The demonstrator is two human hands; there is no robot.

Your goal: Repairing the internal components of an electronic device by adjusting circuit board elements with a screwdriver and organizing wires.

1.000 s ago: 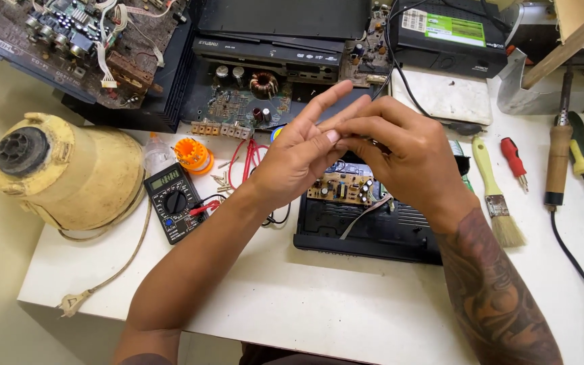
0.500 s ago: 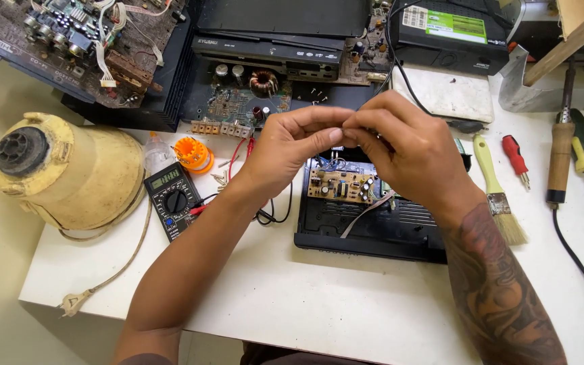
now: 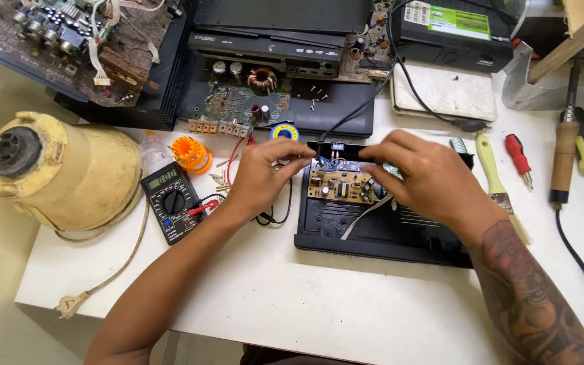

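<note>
A black open device case (image 3: pixel 380 233) lies on the white table (image 3: pixel 319 297) with a small tan circuit board (image 3: pixel 340 184) inside it. My left hand (image 3: pixel 263 174) has thumb and fingers pinched together at the board's far left corner, beside a black cable (image 3: pixel 356 105). My right hand (image 3: pixel 424 177) reaches over the board's far right edge with its fingertips curled down. Whether either hand grips something small is hidden by the fingers. A grey ribbon cable (image 3: pixel 363 215) runs out from under the right hand.
A black multimeter (image 3: pixel 170 201) with red and black leads lies left of the case, next to a yellowed appliance base (image 3: pixel 59 172) and an orange spool (image 3: pixel 190 154). A brush (image 3: pixel 498 182), red screwdriver (image 3: pixel 520 159) and soldering iron (image 3: pixel 562 159) lie to the right. Opened electronics (image 3: pixel 265 94) crowd the back.
Both hands were joined above the case, fingertips touching. They have since dropped down to the circuit board and spread apart, left hand to its left end, right hand to its right end.
</note>
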